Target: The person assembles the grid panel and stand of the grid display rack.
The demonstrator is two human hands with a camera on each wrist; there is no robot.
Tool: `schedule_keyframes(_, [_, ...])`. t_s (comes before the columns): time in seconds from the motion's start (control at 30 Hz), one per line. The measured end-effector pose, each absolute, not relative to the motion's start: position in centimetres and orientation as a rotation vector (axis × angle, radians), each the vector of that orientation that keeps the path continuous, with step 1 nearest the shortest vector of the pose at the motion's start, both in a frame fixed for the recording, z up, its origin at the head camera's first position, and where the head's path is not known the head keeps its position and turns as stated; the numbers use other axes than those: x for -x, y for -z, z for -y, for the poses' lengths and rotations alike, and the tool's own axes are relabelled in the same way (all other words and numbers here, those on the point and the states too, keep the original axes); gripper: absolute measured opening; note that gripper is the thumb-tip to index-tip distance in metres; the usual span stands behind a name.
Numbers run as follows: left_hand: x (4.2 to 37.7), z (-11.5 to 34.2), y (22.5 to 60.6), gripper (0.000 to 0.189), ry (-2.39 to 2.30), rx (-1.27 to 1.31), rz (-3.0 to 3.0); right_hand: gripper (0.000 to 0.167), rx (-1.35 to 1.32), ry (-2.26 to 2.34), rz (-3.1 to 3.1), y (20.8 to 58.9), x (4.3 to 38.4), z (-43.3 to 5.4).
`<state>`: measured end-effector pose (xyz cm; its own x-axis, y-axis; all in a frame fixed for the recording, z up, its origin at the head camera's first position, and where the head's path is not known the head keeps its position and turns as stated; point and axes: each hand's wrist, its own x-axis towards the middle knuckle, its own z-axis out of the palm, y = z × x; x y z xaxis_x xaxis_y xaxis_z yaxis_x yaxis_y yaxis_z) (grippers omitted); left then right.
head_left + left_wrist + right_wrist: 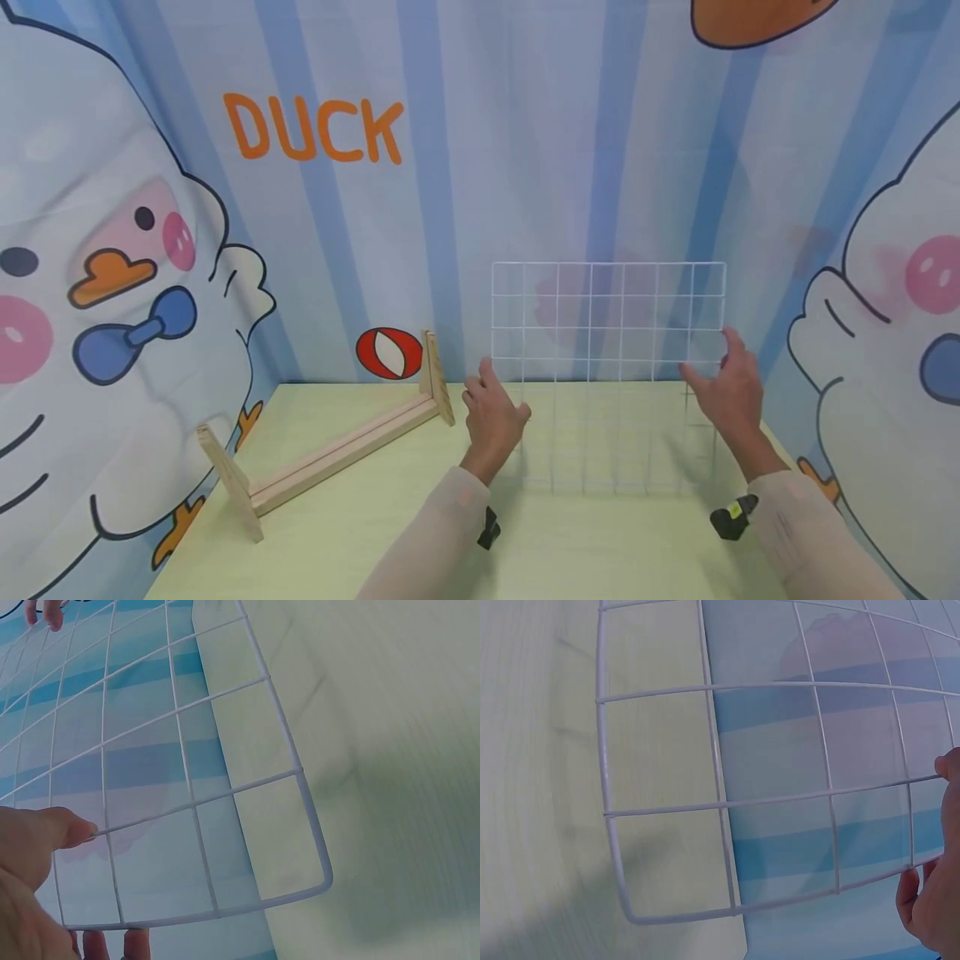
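A white wire grid panel (590, 327) stands upright above the table, held between both hands. My left hand (495, 421) grips its left side edge. In the left wrist view the thumb (75, 829) of that hand lies on a cross wire, with the fingers (136, 943) curled behind the outer rod. My right hand (731, 392) holds the opposite edge at about the same height. The right wrist view has its fingertips (907, 885) at the outer rod and part of the hand cut off by the frame.
On the left of the pale yellow table (360, 550) sits a wooden stand (348, 452) with two upright end pieces joined by a grooved bar. A blue striped curtain (517, 167) printed with ducks hangs behind and along both sides.
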<state>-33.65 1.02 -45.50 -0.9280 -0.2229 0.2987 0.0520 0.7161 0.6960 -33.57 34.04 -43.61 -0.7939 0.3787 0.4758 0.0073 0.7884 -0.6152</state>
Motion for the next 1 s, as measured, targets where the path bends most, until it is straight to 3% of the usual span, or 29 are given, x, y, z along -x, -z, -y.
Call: schedule_keyframes(1.0, [34.4, -0.2, 44.6, 0.085, 1.019, 0.012, 2.292, 0.089, 0.23, -0.911, 2.097, 42.2, 34.0, -32.6])
